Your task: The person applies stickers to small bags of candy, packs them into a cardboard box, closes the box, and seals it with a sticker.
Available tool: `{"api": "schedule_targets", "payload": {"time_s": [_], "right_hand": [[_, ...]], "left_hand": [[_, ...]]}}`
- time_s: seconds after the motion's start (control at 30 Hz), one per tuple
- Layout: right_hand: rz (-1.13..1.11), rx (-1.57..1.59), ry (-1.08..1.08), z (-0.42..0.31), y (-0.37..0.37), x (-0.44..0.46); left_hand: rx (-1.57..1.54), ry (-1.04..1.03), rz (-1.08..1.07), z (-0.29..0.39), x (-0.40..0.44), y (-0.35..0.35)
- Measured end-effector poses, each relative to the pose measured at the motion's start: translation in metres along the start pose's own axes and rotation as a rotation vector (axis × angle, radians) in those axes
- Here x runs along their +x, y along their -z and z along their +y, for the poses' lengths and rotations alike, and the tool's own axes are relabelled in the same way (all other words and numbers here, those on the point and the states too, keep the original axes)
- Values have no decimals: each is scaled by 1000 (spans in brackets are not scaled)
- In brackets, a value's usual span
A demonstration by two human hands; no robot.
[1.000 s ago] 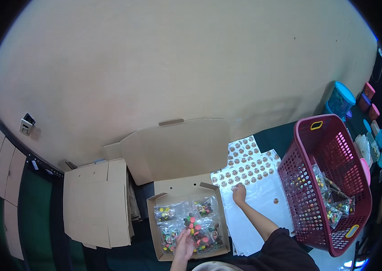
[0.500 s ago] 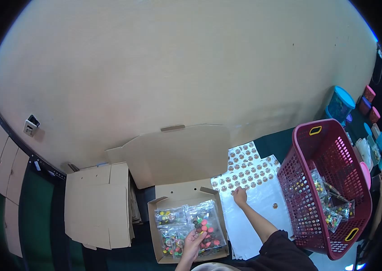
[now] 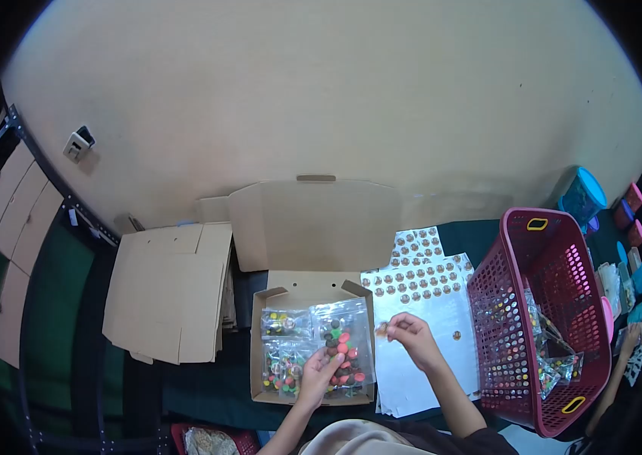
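My left hand (image 3: 318,375) grips a clear plastic bag (image 3: 353,322) of pink, green and dark brown round pieces, its thumb lying over the front. The bag rests in the right part of an open cardboard box (image 3: 260,396). Smaller clear bags (image 3: 286,322) of colourful pieces lie in the box's left half. Between the fingertips of my right hand (image 3: 413,337) is a small round sticker (image 3: 383,330), held just beside the box's right edge. Below that hand are white sticker sheets (image 3: 419,379), with rows of round brown stickers along their far part.
A maroon plastic basket (image 3: 518,303) holding several filled bags stands at the right. Flattened cardboard boxes (image 3: 161,296) are stacked at the left. Blue tubs (image 3: 582,193) stand beyond the basket, and another person's arm (image 3: 615,371) shows at the far right. A wall rises behind.
My right hand has peeled a sticker off the sheet and brought it towards the box. My left hand stays on the bag. The view has shifted slightly.
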State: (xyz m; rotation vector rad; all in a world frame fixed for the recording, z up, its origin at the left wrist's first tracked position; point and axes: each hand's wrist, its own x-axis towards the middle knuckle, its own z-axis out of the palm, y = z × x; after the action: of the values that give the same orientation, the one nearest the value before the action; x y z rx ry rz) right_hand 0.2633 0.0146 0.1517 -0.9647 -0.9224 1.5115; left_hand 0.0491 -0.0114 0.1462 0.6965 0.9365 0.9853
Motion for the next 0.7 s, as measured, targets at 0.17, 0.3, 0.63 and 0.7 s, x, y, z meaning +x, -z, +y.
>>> {"api": "schedule_targets", "payload": {"time_s": [0.17,0.3,0.63,0.7], "right_hand": [[-92,-319,135,-5,-44,-31],[-38,-489,193,-4,-54,-39],[-5,-544,252,-10,-63,-48],[-2,-538,247,-11,-64,-48]], "left_hand": [[61,-16,-56,-1,-12,-9],[125,-84,-91,-1,-22,-8],[95,-103,-37,4,-37,-10],[129,-118,-46,7,-39,-13]]}}
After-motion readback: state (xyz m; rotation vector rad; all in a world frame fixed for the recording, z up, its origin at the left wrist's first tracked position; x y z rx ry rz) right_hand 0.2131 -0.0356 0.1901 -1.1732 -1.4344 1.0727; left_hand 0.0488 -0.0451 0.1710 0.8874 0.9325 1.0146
